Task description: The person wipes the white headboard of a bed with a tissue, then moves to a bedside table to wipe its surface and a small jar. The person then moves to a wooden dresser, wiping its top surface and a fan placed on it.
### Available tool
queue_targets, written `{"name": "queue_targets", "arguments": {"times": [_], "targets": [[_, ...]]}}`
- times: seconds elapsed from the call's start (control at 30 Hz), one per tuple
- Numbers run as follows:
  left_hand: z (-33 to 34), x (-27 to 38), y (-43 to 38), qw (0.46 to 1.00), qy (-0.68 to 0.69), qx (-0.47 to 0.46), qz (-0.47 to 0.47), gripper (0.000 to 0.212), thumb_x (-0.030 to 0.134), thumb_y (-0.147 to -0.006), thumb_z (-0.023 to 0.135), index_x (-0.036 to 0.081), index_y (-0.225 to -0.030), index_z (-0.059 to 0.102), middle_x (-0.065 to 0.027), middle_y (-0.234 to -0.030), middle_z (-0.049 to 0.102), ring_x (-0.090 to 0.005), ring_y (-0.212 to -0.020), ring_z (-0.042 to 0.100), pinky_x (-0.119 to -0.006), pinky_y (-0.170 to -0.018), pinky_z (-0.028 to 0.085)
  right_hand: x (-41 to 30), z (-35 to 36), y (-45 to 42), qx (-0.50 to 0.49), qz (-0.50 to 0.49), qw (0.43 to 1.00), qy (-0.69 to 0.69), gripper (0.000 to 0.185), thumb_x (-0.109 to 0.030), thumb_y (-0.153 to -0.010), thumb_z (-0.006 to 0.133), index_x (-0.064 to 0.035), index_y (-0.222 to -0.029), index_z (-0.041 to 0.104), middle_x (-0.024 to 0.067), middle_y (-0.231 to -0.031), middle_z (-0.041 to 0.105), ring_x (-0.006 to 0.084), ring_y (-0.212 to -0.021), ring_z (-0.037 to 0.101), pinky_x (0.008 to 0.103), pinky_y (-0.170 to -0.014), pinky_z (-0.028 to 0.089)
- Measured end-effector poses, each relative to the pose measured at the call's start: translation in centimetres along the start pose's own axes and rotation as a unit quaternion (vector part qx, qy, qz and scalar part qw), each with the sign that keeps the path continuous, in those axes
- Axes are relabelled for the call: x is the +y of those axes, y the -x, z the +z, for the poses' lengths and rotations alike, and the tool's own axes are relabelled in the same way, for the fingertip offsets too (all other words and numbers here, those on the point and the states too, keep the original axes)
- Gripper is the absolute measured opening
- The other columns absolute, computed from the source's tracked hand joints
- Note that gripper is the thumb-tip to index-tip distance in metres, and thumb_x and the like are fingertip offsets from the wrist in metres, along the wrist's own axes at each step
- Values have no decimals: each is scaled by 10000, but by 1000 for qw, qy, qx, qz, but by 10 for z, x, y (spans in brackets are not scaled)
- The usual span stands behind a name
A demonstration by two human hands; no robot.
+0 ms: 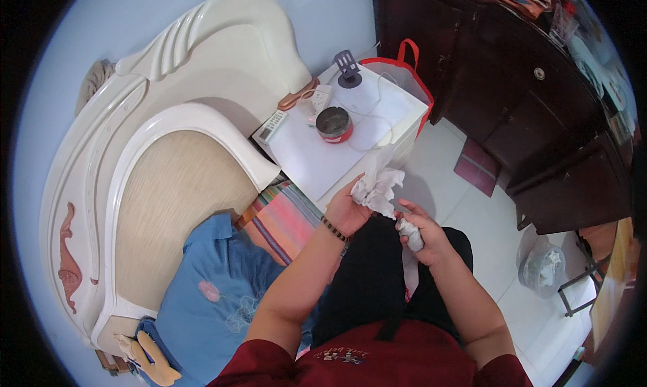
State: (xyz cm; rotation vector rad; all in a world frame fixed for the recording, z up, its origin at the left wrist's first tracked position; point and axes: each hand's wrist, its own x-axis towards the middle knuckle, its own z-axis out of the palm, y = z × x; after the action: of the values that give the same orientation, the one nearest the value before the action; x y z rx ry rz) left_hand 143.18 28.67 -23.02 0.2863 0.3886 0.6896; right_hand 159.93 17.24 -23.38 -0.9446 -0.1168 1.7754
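Observation:
My left hand (349, 211), with a beaded bracelet at the wrist, holds a loose, crumpled sheet of thin white tissue (376, 187). Part of that tissue stands up above the fingers and looks blurred. Just to the right and nearer to me, my right hand (430, 235) is curled around a compact white wad (411, 235), which looks like balled tissue. Both hands are above my black-trousered lap, close together. Whether the tissue and the wad touch cannot be made out.
Ahead stands a white bedside table (298, 172) bearing a red jar with a dark top (334, 125), a phone stand (348, 71), a power strip (320, 101) and a remote control (273, 127). Left is a blue pillow (217, 265); right, a clear plastic bin (543, 268) and dark wooden cabinet (485, 83).

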Motion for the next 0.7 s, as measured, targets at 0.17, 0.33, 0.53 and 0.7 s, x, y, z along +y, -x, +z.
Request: {"name": "queue_targets", "arguments": {"times": [0.17,0.33,0.53,0.7], "targets": [[-3,-8,-7,995,-64,77,-7,342,187,-940,405,53,-1249,468,-93,-1090,590,-203,-972,589,-328,-841,483,-6,13,7,-45,-23,998,40,466,-143,-903,535,-164,-1347,394,67,-1038,549,152,-768,574,230,-523,465],[-16,-21,-12,902,-428,50,34,293,68,-868,510,71,-1156,561,-63,-1069,576,-156,-991,552,-295,-874,446,-9,17,-5,-18,-13,997,69,429,-196,-918,529,-162,-1327,405,40,-1013,558,130,-756,568,220,-525,456],[4,-11,-23,790,-602,-85,79,347,66,-873,549,76,-1219,531,-42,-1110,563,-126,-1032,514,-266,-903,408,-22,-11,-42,91,-11,994,57,379,-255,-894,566,-131,-1238,465,-11,-952,580,98,-745,555,208,-532,436],[-18,10,-58,786,-617,13,41,469,179,-923,533,111,-1357,372,-88,-1251,497,-157,-1132,479,-298,-926,413,-58,-19,-68,158,-99,981,59,356,-207,-860,604,-42,-1164,520,40,-942,615,124,-762,572,233,-558,438]]}}
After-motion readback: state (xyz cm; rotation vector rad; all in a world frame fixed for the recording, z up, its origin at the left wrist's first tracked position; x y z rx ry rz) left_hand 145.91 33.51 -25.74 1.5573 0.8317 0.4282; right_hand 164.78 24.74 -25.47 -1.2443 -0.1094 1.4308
